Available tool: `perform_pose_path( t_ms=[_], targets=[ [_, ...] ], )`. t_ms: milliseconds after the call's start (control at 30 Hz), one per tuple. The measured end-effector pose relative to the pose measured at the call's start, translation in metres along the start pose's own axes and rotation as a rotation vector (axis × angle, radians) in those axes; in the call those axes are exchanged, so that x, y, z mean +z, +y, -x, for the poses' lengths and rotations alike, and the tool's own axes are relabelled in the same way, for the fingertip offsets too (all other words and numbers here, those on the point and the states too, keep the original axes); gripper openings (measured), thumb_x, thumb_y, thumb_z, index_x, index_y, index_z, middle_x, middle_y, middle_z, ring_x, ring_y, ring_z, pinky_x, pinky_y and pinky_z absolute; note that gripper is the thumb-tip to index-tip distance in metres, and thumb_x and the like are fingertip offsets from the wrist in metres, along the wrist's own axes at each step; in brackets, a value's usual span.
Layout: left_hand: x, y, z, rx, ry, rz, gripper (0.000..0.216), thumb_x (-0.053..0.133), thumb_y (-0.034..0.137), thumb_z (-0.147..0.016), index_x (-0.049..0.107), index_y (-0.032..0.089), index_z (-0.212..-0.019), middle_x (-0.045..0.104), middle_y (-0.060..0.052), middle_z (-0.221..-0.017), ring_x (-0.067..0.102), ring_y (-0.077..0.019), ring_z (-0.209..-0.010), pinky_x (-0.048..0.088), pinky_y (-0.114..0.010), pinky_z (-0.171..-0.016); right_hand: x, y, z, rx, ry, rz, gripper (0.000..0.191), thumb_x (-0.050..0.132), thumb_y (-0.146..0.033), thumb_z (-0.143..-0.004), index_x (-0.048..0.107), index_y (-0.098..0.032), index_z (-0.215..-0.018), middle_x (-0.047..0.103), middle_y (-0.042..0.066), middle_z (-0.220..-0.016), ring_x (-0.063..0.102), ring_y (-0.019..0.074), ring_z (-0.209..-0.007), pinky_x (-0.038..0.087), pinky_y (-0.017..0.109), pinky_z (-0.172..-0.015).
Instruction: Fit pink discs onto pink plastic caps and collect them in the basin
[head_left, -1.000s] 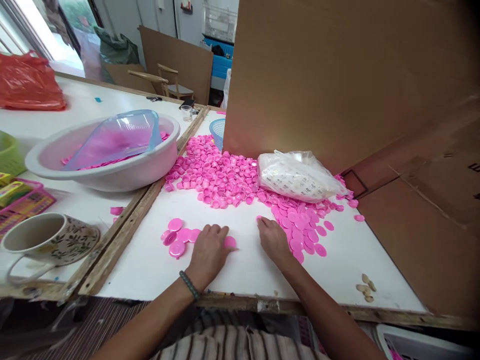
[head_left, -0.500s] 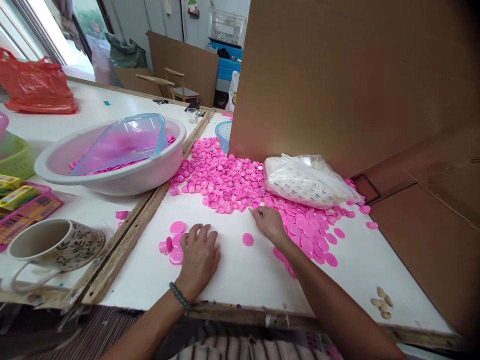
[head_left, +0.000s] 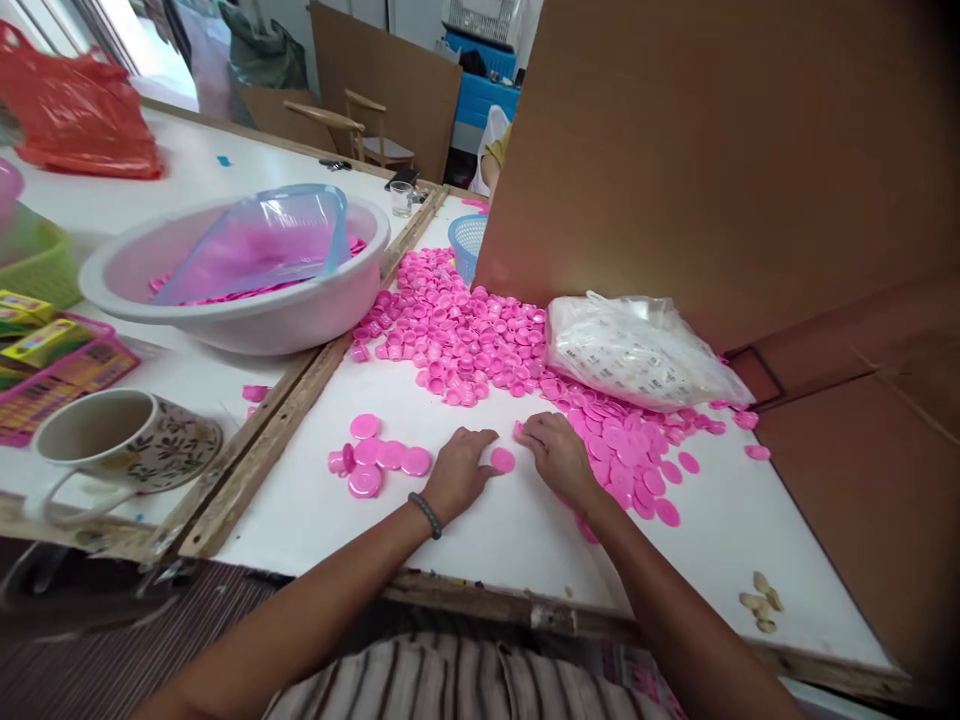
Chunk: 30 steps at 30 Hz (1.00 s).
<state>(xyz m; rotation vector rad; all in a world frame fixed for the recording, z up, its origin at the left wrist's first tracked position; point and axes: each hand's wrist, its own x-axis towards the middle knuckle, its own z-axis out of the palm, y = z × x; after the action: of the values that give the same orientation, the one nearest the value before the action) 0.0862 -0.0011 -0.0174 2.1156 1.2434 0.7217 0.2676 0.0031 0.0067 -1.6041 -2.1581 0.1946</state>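
My left hand (head_left: pixel 459 470), with a bead bracelet on the wrist, lies on the white table (head_left: pixel 465 530), its fingers curled against the edge of a single flat pink disc (head_left: pixel 502 460). My right hand (head_left: pixel 561 455) sits just right of that disc and pinches a small pink cap (head_left: pixel 517 431) at its fingertips. A short row of pink discs (head_left: pixel 379 460) lies left of my left hand. A heap of small pink caps (head_left: pixel 457 335) lies further back. A spread of flat pink discs (head_left: pixel 626 465) lies under and beside my right hand.
A clear plastic bag (head_left: pixel 637 350) rests against a tall cardboard wall (head_left: pixel 675 150). To the left are a white basin (head_left: pixel 247 310) holding a blue-tinted tub (head_left: pixel 262 240), a flowered mug (head_left: pixel 112 440) and a pink basket (head_left: pixel 67 375). A blue basket (head_left: pixel 466 240) stands behind the caps. Peanuts (head_left: pixel 757 600) lie front right.
My left hand has moved right from the row of discs to the lone disc. My right hand has come back from the cap heap with a small cap. The camera has tilted down slightly.
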Motion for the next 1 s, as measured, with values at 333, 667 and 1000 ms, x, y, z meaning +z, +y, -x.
perform_pose_path(
  t_ms=[333,667,1000],
  targets=[
    [0.006,-0.001,-0.001,-0.006,0.035,-0.003,0.027,0.06,0.023,-0.076,0.053,0.02,-0.103,0.06,-0.003,-0.086,0.052,-0.0173,-0.086,0.044,-0.028,-0.073,0.014,-0.026,0.029,-0.146,-0.009,0.004,0.029,0.039,-0.007,-0.084,0.065,-0.018,-0.092,0.064,0.006,-0.101,0.055,0.0172,-0.093,0.049,0.03,-0.076],
    [0.004,0.0,-0.001,-0.029,0.013,-0.039,0.026,0.057,0.015,-0.076,0.055,0.02,-0.102,0.056,-0.003,-0.084,0.052,-0.0169,-0.085,0.044,-0.027,-0.071,0.026,-0.033,0.04,-0.284,0.022,0.205,0.039,0.03,-0.003,-0.085,0.061,-0.011,-0.105,0.062,0.012,-0.107,0.052,0.0188,-0.105,0.044,0.036,-0.094],
    [-0.014,0.003,0.005,-0.149,-0.079,0.297,0.011,0.06,0.027,-0.073,0.059,0.019,-0.081,0.064,0.001,-0.069,0.057,-0.013,-0.067,0.043,-0.023,-0.062,0.014,-0.028,0.033,0.307,-0.09,-0.334,0.026,0.042,-0.026,-0.087,0.065,-0.019,-0.094,0.068,0.001,-0.08,0.062,0.014,-0.071,0.049,0.026,-0.065]
  ],
)
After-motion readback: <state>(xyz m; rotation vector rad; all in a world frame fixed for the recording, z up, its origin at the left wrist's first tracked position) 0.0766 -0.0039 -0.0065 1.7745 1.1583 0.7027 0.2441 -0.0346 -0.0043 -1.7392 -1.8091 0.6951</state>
